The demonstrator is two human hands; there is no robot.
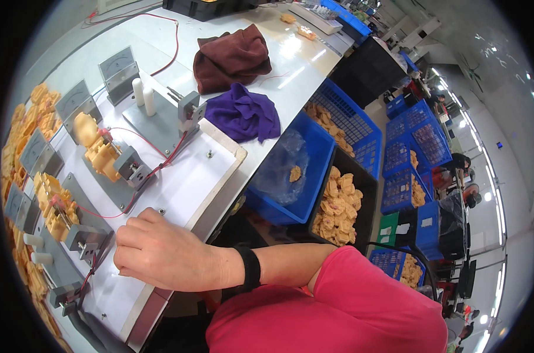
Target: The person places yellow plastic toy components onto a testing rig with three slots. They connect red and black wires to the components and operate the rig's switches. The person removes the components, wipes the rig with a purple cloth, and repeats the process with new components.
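Note:
My right hand [158,253], a black band on its wrist, is over the near edge of a white-topped board [187,182]. Its fingers are curled in, and whatever may lie inside them is hidden. Just beyond it are grey test fixtures with clamps and red wires. One fixture carries a cream plastic part [56,206], and a second cream plastic part [102,156] sits in the fixture behind. Empty white posts [144,97] stand on the far fixture. Several analog meters [119,69] face the fixtures. My left hand is out of view.
Cream parts [29,126] are heaped along the table's left. A brown cloth [232,57] and a purple cloth [243,113] lie toward the back. To the right are a blue bin [323,138] with a plastic bag and a black crate [368,206] of cream parts.

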